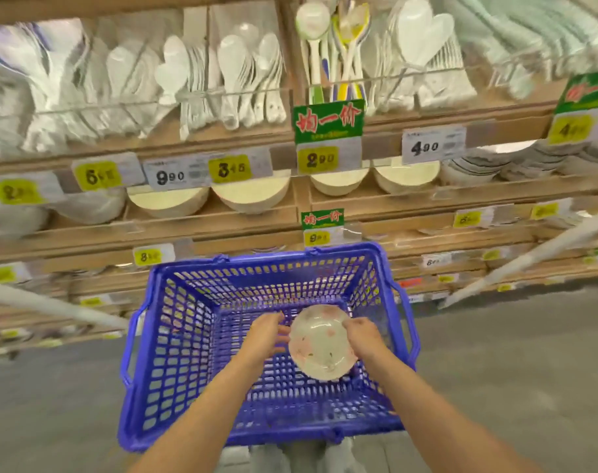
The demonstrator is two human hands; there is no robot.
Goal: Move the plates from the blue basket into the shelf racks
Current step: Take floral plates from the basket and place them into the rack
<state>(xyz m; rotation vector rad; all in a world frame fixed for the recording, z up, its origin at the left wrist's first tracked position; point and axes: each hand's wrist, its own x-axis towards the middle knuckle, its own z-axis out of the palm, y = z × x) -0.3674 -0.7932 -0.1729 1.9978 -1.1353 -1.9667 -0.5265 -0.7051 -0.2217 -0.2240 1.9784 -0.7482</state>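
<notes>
Plate (319,346): inside the blue basket (290,435), toward its right wall, tilted above the mesh floor.
Right hand (362,336): fingers curled over the plate's right rim.
Left hand (267,336): fingers extended at the plate's left rim; contact cannot be told.
Shelf racks (222,218): beyond the basket's far rim, holding stacked plates (168,199).

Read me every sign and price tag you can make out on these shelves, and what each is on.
"均一价": upper green sign
"290": yellow tag below it
"490": right white tag
"990": left white tag
"均一价": lower green sign
Other tags and small print: too blurred to read.
</notes>
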